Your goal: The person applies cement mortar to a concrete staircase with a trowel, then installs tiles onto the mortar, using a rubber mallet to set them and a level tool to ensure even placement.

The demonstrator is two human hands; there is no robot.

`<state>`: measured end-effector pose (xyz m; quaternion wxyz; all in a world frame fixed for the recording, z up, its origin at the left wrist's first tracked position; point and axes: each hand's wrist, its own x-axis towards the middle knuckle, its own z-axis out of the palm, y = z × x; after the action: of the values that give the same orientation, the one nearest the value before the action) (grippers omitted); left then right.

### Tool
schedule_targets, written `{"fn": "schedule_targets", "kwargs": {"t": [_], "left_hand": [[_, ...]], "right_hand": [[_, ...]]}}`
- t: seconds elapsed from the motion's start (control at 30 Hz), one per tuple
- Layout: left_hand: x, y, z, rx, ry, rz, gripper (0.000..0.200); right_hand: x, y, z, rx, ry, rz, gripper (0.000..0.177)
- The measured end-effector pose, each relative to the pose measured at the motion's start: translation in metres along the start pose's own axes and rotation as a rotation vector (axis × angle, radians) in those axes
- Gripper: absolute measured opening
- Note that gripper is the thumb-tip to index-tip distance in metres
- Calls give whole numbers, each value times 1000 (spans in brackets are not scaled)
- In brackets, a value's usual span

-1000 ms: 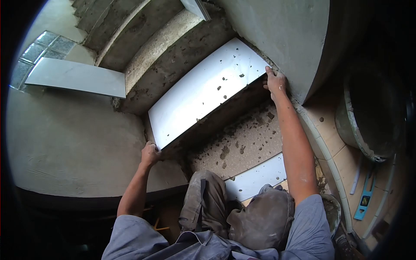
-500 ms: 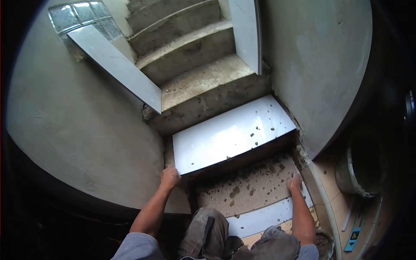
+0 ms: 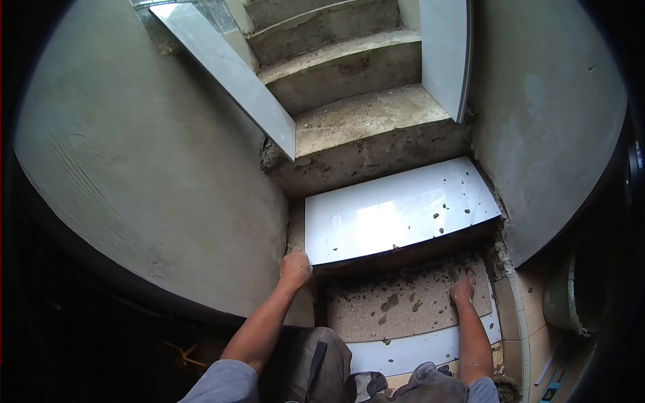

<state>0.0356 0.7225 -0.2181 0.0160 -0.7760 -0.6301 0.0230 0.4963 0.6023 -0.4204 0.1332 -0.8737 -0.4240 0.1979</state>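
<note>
A glossy white tile [image 3: 376,221] with mortar crumbs on its right part lies on a stair step. At its front left corner, my left hand [image 3: 295,269] is closed on the edge, its fingertips partly hidden. Lower down, a brown, rough-faced sheet [image 3: 363,319] scattered with mortar bits rests on another white tile [image 3: 403,354]. My right hand [image 3: 462,287] is over the right part of this sheet, fingers stretched forward and slightly apart, with nothing visible in them.
Bare concrete steps [image 3: 363,121] rise beyond. One long tile strip [image 3: 228,77] leans at the left, another [image 3: 443,57] stands at the right. Curved plastered walls [image 3: 168,174] flank the stairs. At right are a bucket [image 3: 564,295] and a blue level [image 3: 552,389].
The camera view has shifted, so the stairs appear further right. My right hand has moved from the brown sheet's right edge inward over it. My left hand stays at the tile corner.
</note>
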Motion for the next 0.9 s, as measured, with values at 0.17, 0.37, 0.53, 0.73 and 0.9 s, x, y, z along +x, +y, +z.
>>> {"fn": "schedule_targets", "kwargs": {"t": [0.17, 0.37, 0.53, 0.73, 0.9], "left_hand": [[-2, 0, 0, -30, 72, 12, 13], [1, 1, 3, -36, 88, 32, 11], [-3, 1, 0, -51, 110, 1, 11], [-3, -1, 6, -73, 87, -49, 16], [-1, -2, 11, -122, 123, -112, 19]], "right_hand": [[7, -1, -1, -27, -16, -33, 59], [-6, 21, 40, -210, 111, -282, 19], [-58, 11, 33, -275, -160, -234, 19], [-183, 21, -122, 301, -27, -203, 22], [-338, 63, -232, 205, 241, -40, 27]]}}
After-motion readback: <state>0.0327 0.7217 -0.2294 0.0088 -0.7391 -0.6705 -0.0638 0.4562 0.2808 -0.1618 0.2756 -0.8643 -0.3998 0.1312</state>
